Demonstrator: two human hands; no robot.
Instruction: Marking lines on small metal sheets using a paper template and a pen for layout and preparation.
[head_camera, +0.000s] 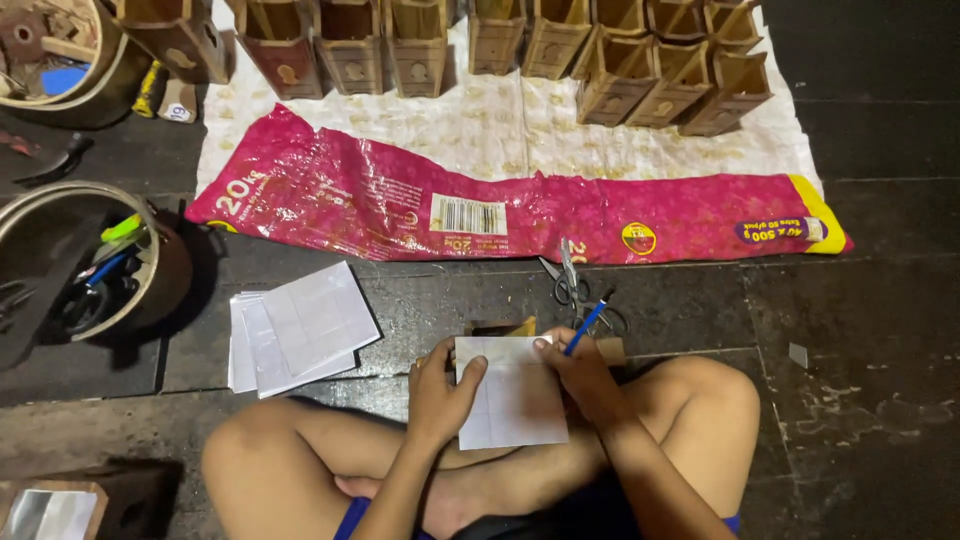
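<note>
Fingers of the left hand pinch the left edge of a white paper sheet, thumb on top, held above the crossed legs. The right hand grips its upper right corner while pinching a blue pen. Scissors lie on the floor just beyond, a stack of paper sheets to the left.

Top edge crops the row of wooden boxes. White sheet hides most of a small box, possibly wooden. Bucket contents indistinct.
</note>
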